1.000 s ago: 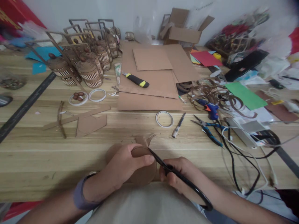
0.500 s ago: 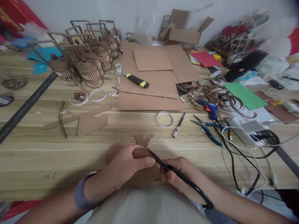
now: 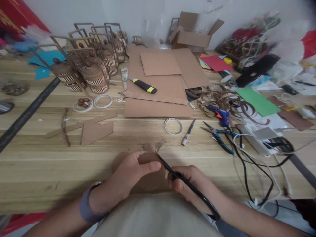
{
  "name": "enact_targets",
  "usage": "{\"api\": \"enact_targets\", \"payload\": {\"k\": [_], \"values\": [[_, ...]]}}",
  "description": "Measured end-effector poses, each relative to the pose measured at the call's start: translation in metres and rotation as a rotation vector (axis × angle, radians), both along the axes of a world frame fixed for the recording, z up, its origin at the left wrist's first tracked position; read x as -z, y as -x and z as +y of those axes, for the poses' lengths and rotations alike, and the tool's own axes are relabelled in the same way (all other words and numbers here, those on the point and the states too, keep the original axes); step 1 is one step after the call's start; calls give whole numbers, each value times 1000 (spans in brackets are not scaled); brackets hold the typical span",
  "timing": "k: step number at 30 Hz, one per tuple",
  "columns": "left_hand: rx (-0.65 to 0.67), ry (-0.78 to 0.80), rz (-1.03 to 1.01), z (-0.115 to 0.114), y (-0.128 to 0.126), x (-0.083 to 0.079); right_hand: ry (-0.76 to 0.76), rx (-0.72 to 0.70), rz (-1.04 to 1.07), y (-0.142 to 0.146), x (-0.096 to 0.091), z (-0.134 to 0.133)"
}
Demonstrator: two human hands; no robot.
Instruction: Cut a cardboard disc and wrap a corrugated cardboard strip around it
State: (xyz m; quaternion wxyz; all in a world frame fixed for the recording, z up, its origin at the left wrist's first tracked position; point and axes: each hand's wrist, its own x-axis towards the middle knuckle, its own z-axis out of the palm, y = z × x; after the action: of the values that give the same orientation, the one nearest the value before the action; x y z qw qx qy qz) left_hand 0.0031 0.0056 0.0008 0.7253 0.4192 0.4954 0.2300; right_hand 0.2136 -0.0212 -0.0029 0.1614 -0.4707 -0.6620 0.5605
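My left hand [image 3: 132, 174] is closed on a rounded piece of brown cardboard [image 3: 150, 179], thumb on top, close to my body. My right hand [image 3: 190, 184] grips black-handled scissors [image 3: 203, 199], whose dark blades rest along the cardboard's upper right edge. Curled cardboard offcuts [image 3: 148, 147] lie just beyond the blade tips. Another rounded cardboard piece [image 3: 117, 161] shows partly from under my left hand; the rest of it is hidden.
Cardboard sheets [image 3: 158, 108] lie ahead, with a utility knife [image 3: 143, 85] on them. Woven lidded baskets [image 3: 95, 79] stand at the back left. To the right are a tape ring [image 3: 173, 126], a pen [image 3: 189, 132], pliers [image 3: 218, 136], a glue gun [image 3: 222, 116] and cables [image 3: 244, 174].
The cardboard has turned slightly in my left hand, and my left thumb has shifted a little up and left. The scissors have moved slightly left along its edge.
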Motion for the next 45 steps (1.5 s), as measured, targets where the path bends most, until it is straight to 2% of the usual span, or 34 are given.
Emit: {"api": "enact_targets", "payload": {"k": [3,6,12,23,32,45], "values": [[-107,64,-50,-1,-1,1,-29,26,-15,3,0,1],[-132,-7,59,-1,-2,1,-50,17,-43,6,0,3],[-94,-68,187,0,-2,2,-13,-12,0,5,-5,4],[-57,-82,158,-2,0,5,-47,-49,17,1,-3,5],[-46,-75,186,-1,-2,0,27,-57,-17,1,-3,5],[-17,-93,190,-1,-2,-3,12,-50,10,0,-2,-1]]}}
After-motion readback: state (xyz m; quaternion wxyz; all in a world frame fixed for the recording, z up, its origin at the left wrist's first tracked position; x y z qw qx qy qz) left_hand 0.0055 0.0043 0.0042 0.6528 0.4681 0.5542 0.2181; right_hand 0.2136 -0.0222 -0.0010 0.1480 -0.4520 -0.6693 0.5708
